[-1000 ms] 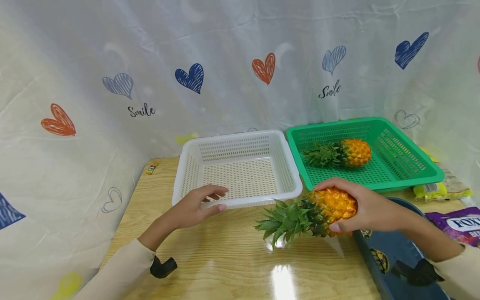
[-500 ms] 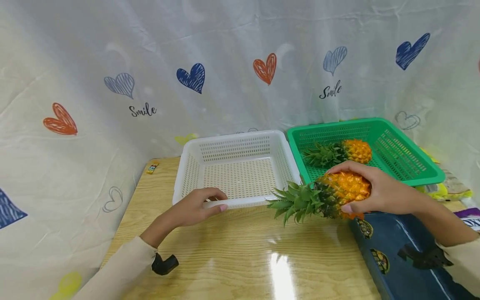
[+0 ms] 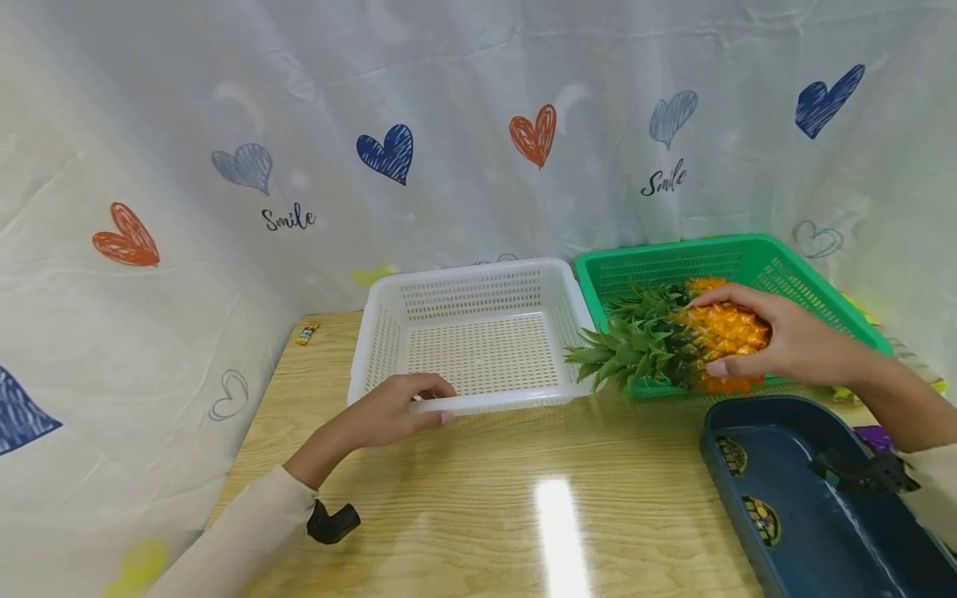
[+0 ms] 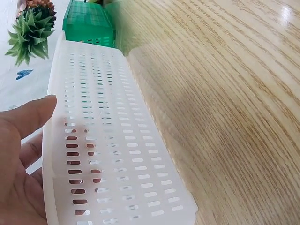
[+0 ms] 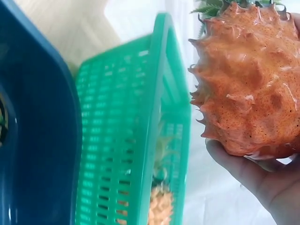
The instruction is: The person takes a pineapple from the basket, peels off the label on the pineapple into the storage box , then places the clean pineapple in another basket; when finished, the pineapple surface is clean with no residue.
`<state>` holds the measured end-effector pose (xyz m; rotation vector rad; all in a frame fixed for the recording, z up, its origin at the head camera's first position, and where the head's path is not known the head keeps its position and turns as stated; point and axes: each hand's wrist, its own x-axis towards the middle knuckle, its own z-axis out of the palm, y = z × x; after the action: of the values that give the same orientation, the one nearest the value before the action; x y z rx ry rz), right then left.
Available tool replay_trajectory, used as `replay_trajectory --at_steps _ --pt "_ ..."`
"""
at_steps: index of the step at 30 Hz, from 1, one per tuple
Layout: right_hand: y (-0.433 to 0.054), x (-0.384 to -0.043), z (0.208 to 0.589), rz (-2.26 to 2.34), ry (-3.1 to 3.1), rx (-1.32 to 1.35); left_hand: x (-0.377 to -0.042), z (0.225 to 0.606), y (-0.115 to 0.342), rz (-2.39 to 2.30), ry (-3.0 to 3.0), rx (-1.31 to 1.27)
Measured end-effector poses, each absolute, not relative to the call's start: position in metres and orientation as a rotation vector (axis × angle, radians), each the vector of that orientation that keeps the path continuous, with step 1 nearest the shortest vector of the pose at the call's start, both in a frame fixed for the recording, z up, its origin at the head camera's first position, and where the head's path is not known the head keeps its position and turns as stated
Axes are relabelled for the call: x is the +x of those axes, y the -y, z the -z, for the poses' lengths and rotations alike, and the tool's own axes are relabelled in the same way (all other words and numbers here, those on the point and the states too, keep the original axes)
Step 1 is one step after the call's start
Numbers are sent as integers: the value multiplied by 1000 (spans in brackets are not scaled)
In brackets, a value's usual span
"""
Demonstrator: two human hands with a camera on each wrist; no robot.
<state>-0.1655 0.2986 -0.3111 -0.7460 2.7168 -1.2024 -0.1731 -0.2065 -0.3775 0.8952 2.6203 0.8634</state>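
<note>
My right hand (image 3: pixel 803 336) grips a small orange pineapple (image 3: pixel 731 328) by its body, green crown pointing left. It is held over the front rim of the green basket (image 3: pixel 676 247); the right wrist view shows the pineapple's spiky skin (image 5: pixel 248 79) above the basket wall. A second pineapple (image 3: pixel 706 284) lies inside that basket, partly hidden behind the held one. My left hand (image 3: pixel 396 409) holds the front rim of the white basket (image 3: pixel 463 271), fingers inside and thumb outside. Through the slots of the basket wall (image 4: pixel 108 122), the left wrist view shows those fingers.
A dark blue tray (image 3: pixel 830 498) with round stickers stands at the front right. A purple packet (image 3: pixel 873 438) shows beside it, largely covered by the right arm. One small yellow sachet (image 3: pixel 306 334) lies at the table's back left. A printed curtain (image 3: pixel 463 199) hangs behind.
My right hand has carried the pineapple right and away from me, from above the table to over the green basket. My left hand has closed its thumb onto the white basket's rim.
</note>
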Motion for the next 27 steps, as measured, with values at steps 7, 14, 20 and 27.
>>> replay_trajectory --at_steps 7,14,20,27 --pt "-314 -179 314 1224 -2667 -690 -174 376 206 -878 -2594 889" --pt "-330 -194 316 1116 -2752 -650 -176 377 206 -902 -2572 871" --pt "-346 -209 319 1103 -2727 -574 -177 377 208 -897 -2571 849" --pt "-360 -223 322 1068 -2716 -487 -177 377 207 -914 -2556 846"
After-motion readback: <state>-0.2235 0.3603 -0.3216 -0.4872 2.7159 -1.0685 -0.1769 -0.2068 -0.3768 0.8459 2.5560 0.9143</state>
